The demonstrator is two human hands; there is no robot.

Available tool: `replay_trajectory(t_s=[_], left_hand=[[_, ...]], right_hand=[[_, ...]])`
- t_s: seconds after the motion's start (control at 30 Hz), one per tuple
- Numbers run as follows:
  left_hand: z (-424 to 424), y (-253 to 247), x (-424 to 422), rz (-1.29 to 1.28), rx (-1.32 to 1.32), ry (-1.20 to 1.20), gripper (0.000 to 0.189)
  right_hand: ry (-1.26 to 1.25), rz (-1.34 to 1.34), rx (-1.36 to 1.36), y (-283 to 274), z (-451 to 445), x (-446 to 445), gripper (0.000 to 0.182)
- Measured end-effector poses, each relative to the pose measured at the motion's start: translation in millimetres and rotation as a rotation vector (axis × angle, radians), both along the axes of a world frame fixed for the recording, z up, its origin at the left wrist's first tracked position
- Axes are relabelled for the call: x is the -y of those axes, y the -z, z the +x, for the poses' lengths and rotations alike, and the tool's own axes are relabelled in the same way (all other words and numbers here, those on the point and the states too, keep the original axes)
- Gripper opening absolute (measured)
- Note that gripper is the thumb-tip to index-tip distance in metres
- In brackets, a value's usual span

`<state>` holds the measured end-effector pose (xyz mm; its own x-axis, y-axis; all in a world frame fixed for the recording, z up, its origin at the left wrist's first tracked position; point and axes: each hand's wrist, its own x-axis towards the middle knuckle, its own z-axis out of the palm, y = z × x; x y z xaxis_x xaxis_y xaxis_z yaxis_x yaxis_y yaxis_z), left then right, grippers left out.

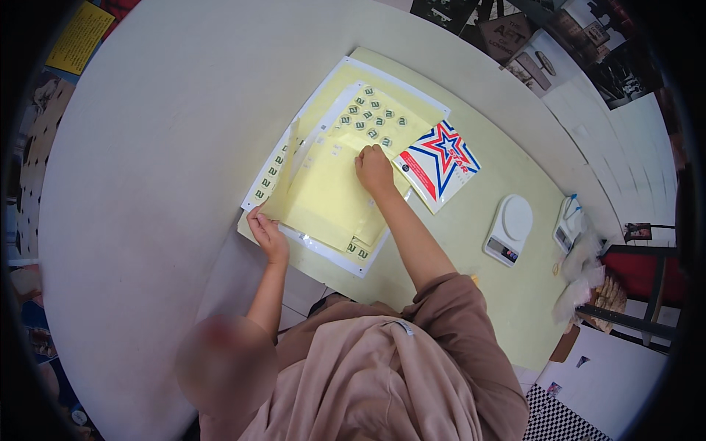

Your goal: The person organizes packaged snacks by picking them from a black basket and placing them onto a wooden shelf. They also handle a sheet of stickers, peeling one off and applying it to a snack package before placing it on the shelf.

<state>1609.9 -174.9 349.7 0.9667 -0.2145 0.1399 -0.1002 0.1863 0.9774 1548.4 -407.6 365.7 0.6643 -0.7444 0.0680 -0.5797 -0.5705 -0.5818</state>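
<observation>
On the pale green table lies a white-edged sticker sheet [361,270] with rows of round stickers [368,114] bearing a green mark. Yellow backing paper [322,190] covers its middle, with a few small square pieces on it. At the near left corner my left hand [268,234] pinches a lifted, curling yellow sheet [280,203]; more round stickers show on the sheet to its left. My right hand [375,170] rests over the middle of the yellow paper, fingertips drawn together just below the upper stickers. Whether anything is between those fingertips is hidden.
A glossy packet [441,165] with a red and blue star lies right of the sheet. Further right on the table [458,242] stand a white kitchen scale [510,229], a second scale [565,226] and clear plastic bags [579,275]. A curved white wall [165,110] rises behind.
</observation>
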Motion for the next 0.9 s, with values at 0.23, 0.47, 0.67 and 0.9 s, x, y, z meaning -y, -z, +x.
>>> replay_trajectory(t_s=[0.23,0.47,0.67,0.9], left_hand=[[-3,10,11,0.117,0.136,0.135,0.023],[-7,-15,27,0.603,0.466,0.527,0.036],[-14,-22,32,0.92,0.722,0.56,0.044],[-15,-26,48,0.986,0.756,0.586,0.049]], right_hand=[[-0.043,0.028,0.028,1,-6,5,0.011],[0.011,0.049,-0.035,10,-2,7,0.011],[-0.055,0.119,-0.162,7,5,14,0.019],[-0.073,0.193,0.066,-29,-23,54,0.024]])
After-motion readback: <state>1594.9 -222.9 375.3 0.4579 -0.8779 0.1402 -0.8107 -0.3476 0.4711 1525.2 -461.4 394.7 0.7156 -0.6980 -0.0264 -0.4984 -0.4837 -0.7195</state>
